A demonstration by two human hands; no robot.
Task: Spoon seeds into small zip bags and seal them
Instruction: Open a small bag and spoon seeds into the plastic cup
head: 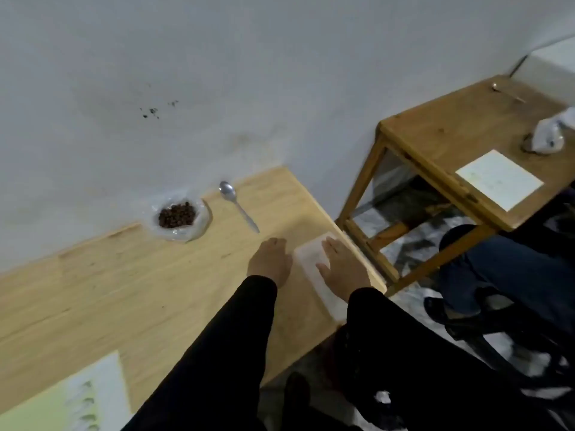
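Right hand (342, 269) flat on zip bags (311, 259), beside spoon (238, 205).

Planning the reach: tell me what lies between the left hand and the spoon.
Only bare tabletop between the left hand and the spoon, per the head view.

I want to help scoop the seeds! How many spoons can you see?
2. One spoon lies on the near table beside the open bag of seeds. A second spoon lies at the far end of the other wooden table. More may be hidden.
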